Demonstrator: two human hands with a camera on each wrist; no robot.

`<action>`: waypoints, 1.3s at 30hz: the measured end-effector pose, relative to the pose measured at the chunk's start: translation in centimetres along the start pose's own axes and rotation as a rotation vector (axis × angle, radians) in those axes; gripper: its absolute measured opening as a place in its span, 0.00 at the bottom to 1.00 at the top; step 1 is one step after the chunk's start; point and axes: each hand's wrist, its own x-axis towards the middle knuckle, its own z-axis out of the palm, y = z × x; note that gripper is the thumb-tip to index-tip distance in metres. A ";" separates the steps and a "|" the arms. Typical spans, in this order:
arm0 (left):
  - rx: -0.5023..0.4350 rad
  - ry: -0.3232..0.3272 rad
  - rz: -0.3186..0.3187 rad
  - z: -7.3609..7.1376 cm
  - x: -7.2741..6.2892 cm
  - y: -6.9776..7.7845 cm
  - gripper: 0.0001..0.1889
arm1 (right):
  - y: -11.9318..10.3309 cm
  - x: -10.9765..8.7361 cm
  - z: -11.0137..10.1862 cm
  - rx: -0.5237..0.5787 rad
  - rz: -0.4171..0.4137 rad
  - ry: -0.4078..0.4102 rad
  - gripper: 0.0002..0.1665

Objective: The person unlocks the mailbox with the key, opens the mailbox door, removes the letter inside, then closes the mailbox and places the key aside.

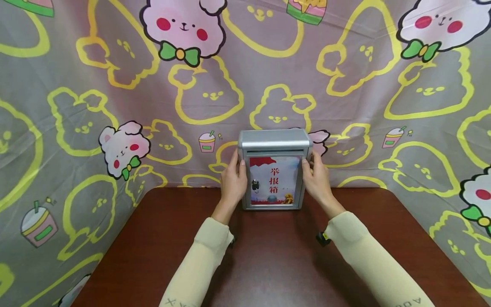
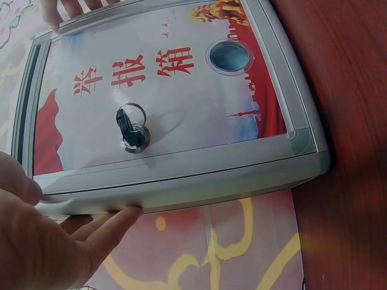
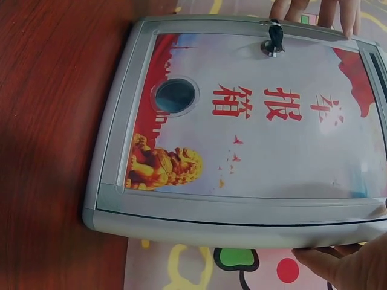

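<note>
A silver metal report box (image 1: pixel 275 137) stands upright at the far edge of the table, its front towards me. My left hand (image 1: pixel 233 181) holds its left side, thumb at the front edge and fingers along the side. On the opposite side my right hand (image 1: pixel 317 179) grips it the same way. The door panel (image 2: pixel 175 109) bears red Chinese characters, a golden lion and a round window (image 2: pixel 230 57). A key (image 2: pixel 125 125) with a ring sits in the lock near the door's left edge. Above the door runs a narrow slot (image 1: pixel 274 151).
The dark red-brown wooden table (image 1: pixel 264 256) stretches under both forearms. Close behind the box hangs a patterned cloth (image 1: pixel 276 76) with cartoon rabbits, which also encloses the table's left and right sides. A small black device (image 1: pixel 323 238) shows at the right wrist.
</note>
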 end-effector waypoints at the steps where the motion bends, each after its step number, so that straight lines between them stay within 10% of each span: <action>1: 0.000 -0.001 0.000 0.0 -0.1 0.0 0.28 | 0.1 -0.1 0.0 0.003 0.001 0.003 0.25; 39: -0.002 -0.086 -0.025 -1.0 0.3 -0.1 0.28 | -1.1 0.0 -1.8 -0.043 -0.028 -0.009 0.27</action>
